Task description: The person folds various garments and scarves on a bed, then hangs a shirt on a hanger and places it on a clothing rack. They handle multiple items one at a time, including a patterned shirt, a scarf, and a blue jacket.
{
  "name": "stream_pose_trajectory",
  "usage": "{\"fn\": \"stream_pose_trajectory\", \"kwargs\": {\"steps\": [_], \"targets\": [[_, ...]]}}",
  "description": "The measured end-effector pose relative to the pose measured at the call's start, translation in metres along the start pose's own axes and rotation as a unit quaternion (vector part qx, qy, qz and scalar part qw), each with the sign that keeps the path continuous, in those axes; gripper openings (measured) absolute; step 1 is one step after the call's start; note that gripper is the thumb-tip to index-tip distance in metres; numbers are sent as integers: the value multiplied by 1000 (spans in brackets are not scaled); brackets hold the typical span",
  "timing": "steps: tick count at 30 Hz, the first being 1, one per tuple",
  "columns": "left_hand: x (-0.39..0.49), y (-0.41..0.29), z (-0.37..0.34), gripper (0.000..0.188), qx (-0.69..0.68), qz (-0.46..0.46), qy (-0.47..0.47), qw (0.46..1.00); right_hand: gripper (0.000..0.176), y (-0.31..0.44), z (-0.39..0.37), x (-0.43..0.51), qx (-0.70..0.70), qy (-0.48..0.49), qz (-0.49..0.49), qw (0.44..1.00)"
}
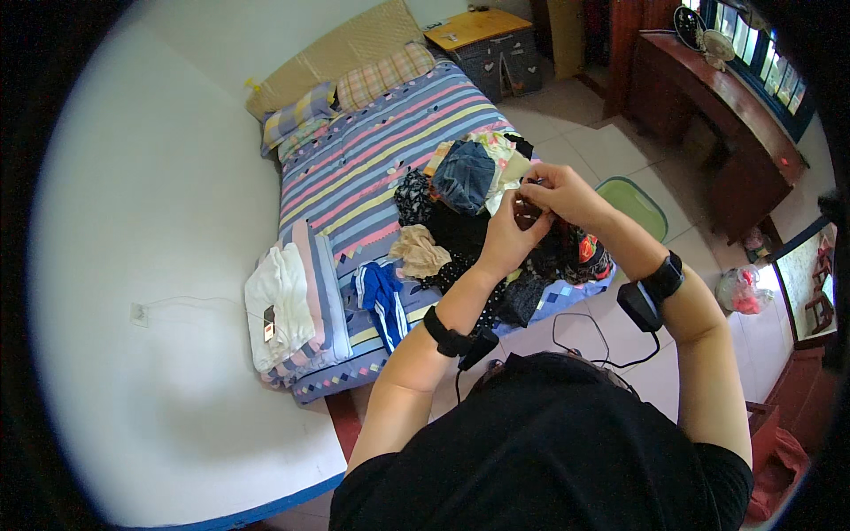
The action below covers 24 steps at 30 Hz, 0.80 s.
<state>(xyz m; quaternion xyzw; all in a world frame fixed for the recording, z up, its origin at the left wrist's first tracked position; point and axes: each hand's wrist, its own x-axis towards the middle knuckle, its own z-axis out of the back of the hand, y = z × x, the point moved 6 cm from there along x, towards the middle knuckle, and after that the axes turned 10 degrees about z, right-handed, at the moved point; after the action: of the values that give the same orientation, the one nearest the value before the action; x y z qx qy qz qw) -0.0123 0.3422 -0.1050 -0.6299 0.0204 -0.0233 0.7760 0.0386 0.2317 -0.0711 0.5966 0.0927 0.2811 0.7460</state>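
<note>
My left hand [511,235] and my right hand [564,196] meet above the clothes heap, fingers bent and fingertips close together. Something small and dark shows between them, but whether they grip it or it is cloth behind is unclear. Beneath lie black garments [458,229], one with white dots. Blue denim [465,176] and light floral cloth [495,146] lie just beyond. To the left are a crumpled beige cloth [420,251] and a blue garment with white stripes [382,295]. A dark cloth with red flowers [590,251] is partly hidden beyond my right forearm.
The heap rests on a bed with a striped sheet [358,159]. Folded bedding [322,292] bearing a white cloth [282,299] and a phone-like device [269,325] sits at its left edge. A green basin [634,206] stands on the tiled floor, with a plastic bag [744,290] farther right.
</note>
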Motion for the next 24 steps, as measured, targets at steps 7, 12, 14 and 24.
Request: {"fn": "stream_pose_trajectory", "kwargs": {"steps": [7,12,14,24], "targets": [[11,6,31,14,171,-20,-52,984,20,10,36,-5,76,-4,3,997],[17,5,51,15,-98,40,1,994,17,9,61,-11,35,28,-25,999],[11,-9,49,26,96,-74,7,993,18,16,65,-10,64,34,9,997],[2,24,9,41,-379,195,220,878,23,44,99,-14,61,-20,82,995]]}}
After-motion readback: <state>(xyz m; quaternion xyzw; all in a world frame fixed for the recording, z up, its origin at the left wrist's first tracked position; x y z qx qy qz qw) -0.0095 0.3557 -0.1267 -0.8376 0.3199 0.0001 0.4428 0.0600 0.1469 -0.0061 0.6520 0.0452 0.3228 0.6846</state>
